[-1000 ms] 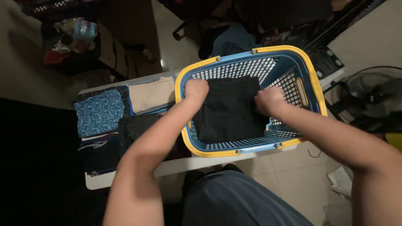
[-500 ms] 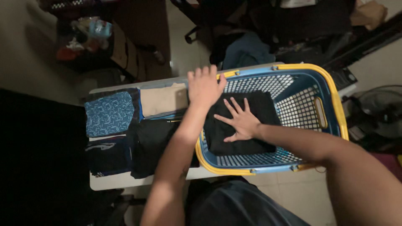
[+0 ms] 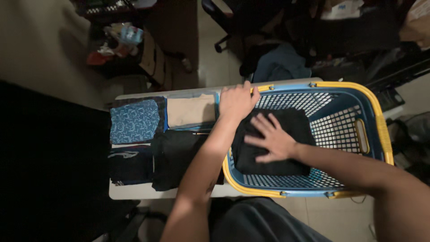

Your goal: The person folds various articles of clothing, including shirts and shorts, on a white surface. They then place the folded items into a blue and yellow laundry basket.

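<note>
Compared with one second ago: both hands no longer gripping the folded black garment at its two sides. Compared with half a second ago: little change; left hand at nearly the same spot on the basket rim, right hand still flat on the garment, fingers a little less splayed.

Left hand: resting on the far left part of the rim of the blue laundry basket, where the yellow edge band meets the counter. Fingers loosely curled over the rim, not clenched; touching the rim only, nothing lifted. Forearm crossing over the near left corner of the basket.

Right hand: released, palm down, fingers extended and slightly apart, pressed flat on top of the folded black garment. No grasp; contact by palm and finger pads only.

Folded black garment: lying inside the basket, against its left wall, on the perforated floor. Right half of the basket floor bare.

Basket: standing at the right end of the counter, overhanging the right edge.

On the counter, left of the basket, four folded pieces in two rows. Far row: blue patterned cloth at the far left corner, beige cloth just beside it and touching the left hand's side of the basket. Near row: dark navy piece at the near left, black piece between it and the basket.
</note>
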